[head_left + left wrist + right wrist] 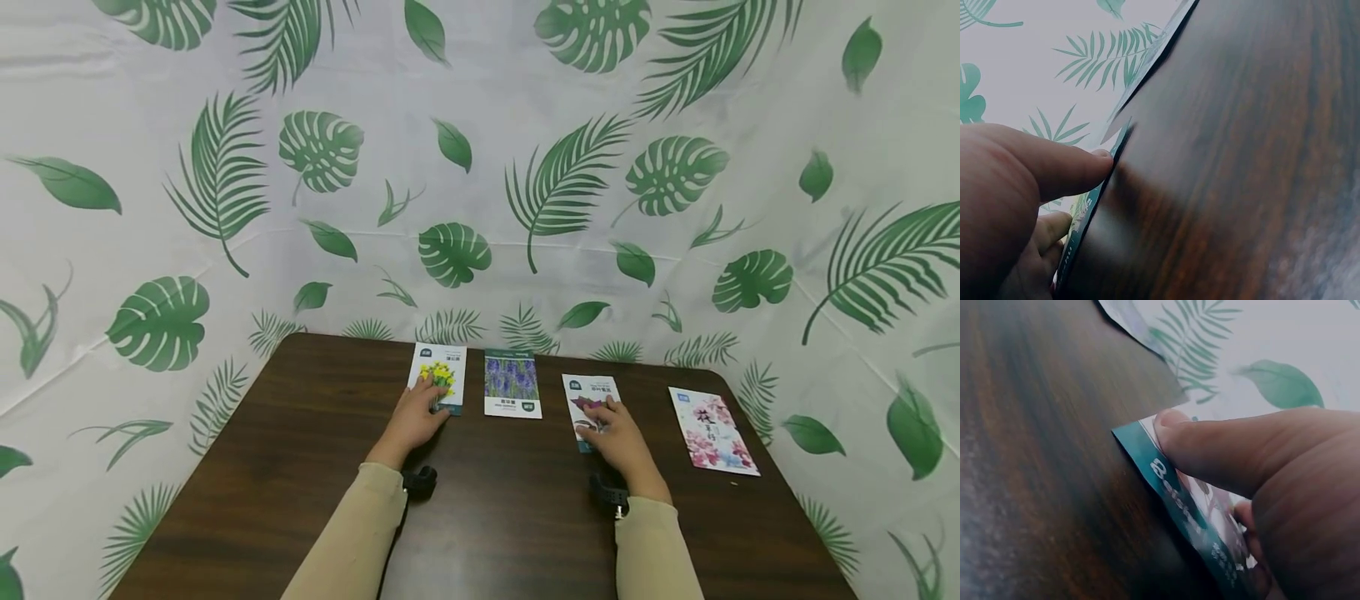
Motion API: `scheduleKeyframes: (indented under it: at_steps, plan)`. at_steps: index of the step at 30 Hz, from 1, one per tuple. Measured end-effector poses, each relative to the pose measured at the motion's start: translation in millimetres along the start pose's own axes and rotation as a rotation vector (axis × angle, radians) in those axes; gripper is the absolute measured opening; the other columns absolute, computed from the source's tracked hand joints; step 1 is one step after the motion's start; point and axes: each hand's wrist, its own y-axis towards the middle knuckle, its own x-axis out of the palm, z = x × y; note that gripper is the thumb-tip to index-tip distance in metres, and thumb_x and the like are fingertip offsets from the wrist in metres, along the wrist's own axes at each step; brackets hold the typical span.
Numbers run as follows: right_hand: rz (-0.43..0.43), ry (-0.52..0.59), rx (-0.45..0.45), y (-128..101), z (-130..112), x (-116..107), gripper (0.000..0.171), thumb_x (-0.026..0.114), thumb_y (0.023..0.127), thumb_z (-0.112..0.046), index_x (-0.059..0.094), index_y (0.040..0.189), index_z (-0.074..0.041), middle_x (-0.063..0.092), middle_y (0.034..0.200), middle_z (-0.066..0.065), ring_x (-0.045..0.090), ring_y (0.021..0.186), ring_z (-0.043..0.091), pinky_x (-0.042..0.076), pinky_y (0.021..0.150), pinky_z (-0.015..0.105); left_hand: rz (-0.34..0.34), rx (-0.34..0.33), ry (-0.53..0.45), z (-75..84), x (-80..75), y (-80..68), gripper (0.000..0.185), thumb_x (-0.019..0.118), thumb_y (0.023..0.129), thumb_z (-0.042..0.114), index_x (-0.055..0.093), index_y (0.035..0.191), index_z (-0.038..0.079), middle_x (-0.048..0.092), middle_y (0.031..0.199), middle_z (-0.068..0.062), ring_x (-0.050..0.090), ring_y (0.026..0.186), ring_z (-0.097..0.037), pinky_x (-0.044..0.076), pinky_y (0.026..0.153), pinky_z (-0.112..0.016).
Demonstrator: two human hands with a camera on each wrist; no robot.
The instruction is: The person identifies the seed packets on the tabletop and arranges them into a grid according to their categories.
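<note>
Four seed packets lie in a row on the dark wooden table (pixel 315 467). My left hand (pixel 426 407) rests flat on the lower end of the yellow-flower packet (pixel 439 370). Its thumb (pixel 1060 165) touches the packet's edge (pixel 1094 203), with the fingers lying on the packet's face. My right hand (pixel 606 423) rests on the dark purple-flower packet (pixel 588 390). Its thumb (pixel 1222 447) presses on that packet's teal-edged corner (pixel 1166 481). Between the two lies a blue-flower packet (pixel 512 383), untouched. A pink-flower packet (pixel 712 431) lies to the right of my right hand.
A white cloth with green leaf prints (pixel 480 167) hangs behind the table and down both sides. The table's rounded far corners sit close to the cloth. Bare wood stretches from the packets toward me.
</note>
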Motion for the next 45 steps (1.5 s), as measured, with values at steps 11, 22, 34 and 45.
scheduleKeyframes:
  at_steps: [11,22,34,45]
  plan:
    - [0.034,-0.108,0.007,-10,-3,5,0.053,0.076,0.102,-0.042,0.070,0.147,-0.013,0.037,0.171,0.033,0.038,0.151,0.063,0.030,0.119,0.084,0.003,0.002,0.019,-1.3,2.7,1.3,0.047,0.072,0.106,0.019,0.063,0.152,0.008,0.031,0.178,-0.023,0.020,0.169,-0.044,0.011,0.138,-0.064]
    - [0.041,-0.113,-0.002,-24,-4,8,0.056,0.078,0.100,-0.043,0.070,0.147,-0.015,0.040,0.170,0.030,0.041,0.150,0.058,0.030,0.118,0.079,0.001,-0.006,0.026,-1.1,1.8,-0.2,0.048,0.072,0.106,0.019,0.063,0.152,0.008,0.032,0.177,-0.023,0.021,0.169,-0.044,0.011,0.138,-0.064]
    - [0.077,-0.115,-0.013,-43,-10,11,0.056,0.080,0.098,-0.045,0.071,0.146,-0.016,0.044,0.167,0.029,0.043,0.147,0.055,0.034,0.114,0.076,0.003,0.001,0.027,-2.9,2.4,-0.3,0.049,0.072,0.106,0.020,0.063,0.153,0.008,0.031,0.178,-0.023,0.020,0.169,-0.044,0.011,0.138,-0.064]
    - [0.109,-0.146,-0.018,-58,-14,14,0.053,0.083,0.096,-0.044,0.074,0.141,-0.017,0.049,0.160,0.029,0.047,0.138,0.053,0.037,0.108,0.072,-0.002,0.003,0.030,-3.3,2.3,1.5,0.049,0.071,0.107,0.020,0.061,0.154,0.007,0.030,0.178,-0.023,0.019,0.169,-0.043,0.011,0.138,-0.064]
